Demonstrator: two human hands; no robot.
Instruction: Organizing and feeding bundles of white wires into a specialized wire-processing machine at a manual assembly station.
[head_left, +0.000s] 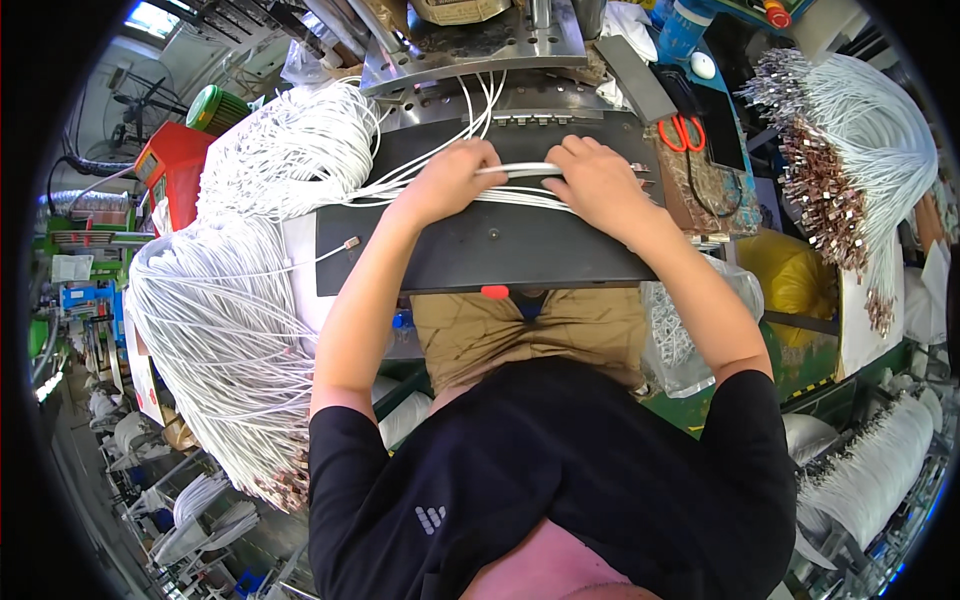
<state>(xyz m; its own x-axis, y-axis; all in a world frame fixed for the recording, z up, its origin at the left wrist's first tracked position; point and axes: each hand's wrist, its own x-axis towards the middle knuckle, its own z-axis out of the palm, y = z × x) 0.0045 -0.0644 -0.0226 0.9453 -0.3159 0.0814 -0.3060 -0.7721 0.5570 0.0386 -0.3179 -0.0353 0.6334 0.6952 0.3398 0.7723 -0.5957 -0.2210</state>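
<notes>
Left hand: the left hand (450, 182) has its fingers curled round a few white cables (525, 169), thumb and fingertips toward the right
Right hand: the right hand (603, 190) grasps the same strands a little to the right, fingers bent over them
Cables: they run between both hands above the far half of the black worktop (430, 255); more strands lie just nearer, others bend off to the far side
Worktop: one loose connector (350, 243) lies at its left end; a red tab (495, 292) sits on the near edge
Far side: a metal machine (475, 55) stands over the bench
Left: a big cable heap (215, 340) spills down toward the near side
Right: red-handled scissors (683, 132); farther right, a hanging cable bunch (870, 140); nearer, a yellow bag (790, 285)
</notes>
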